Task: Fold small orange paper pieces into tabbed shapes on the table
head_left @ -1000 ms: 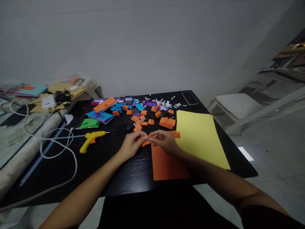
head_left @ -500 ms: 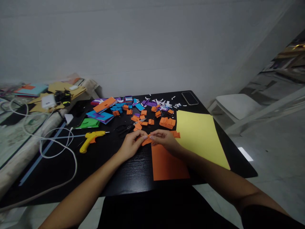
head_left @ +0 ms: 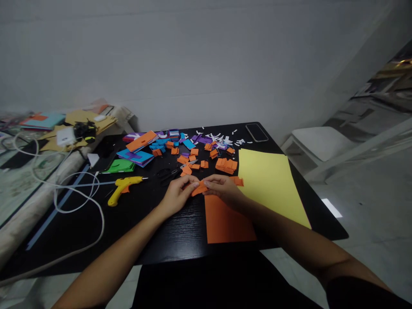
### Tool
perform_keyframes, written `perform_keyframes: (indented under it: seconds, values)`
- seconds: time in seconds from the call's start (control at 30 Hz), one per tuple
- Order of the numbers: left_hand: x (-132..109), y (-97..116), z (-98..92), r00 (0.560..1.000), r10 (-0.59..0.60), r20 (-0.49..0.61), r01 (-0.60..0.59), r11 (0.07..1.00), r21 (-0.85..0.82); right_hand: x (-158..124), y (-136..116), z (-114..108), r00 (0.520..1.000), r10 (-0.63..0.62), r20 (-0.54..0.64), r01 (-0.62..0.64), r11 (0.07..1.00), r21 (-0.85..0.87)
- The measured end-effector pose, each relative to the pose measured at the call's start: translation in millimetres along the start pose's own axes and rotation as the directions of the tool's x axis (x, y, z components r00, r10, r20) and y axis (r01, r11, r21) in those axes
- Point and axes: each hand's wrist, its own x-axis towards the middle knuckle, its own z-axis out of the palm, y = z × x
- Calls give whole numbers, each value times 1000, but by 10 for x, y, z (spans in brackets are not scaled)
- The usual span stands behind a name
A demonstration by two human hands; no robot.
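Both hands meet over the middle of a black table (head_left: 167,236). My left hand (head_left: 176,196) and my right hand (head_left: 223,190) each pinch one end of a small orange paper piece (head_left: 200,189) held just above the tabletop. Under my right wrist lies a larger orange sheet (head_left: 225,223). A stack of folded orange pieces (head_left: 226,165) and several loose orange bits (head_left: 189,161) lie just beyond my fingers. Black scissors (head_left: 167,174) rest a little past my left hand.
A yellow sheet (head_left: 270,184) lies at the right. A yellow glue gun (head_left: 124,186) with a white cable (head_left: 77,206) sits at the left. Blue, purple and green paper (head_left: 135,156), white scraps and a phone (head_left: 256,132) fill the far side. A white chair (head_left: 318,139) stands at the right.
The hands have barely shifted; my fingers have worked the small orange piece slightly, still pinched between both hands at the same spot.
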Motion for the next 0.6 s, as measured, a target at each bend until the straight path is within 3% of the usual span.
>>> perform_keyframes:
  seconds: [0.37, 0.6]
  values:
    - [-2, -47, 5, 1000, 2, -18, -2, 999, 34, 5, 8, -13, 998, -68, 4, 68, 995, -79]
    - [-1, -44, 24, 1000, 7, -19, -6, 999, 42, 10, 20, 12, 993, -111, -52, 103, 985, -139]
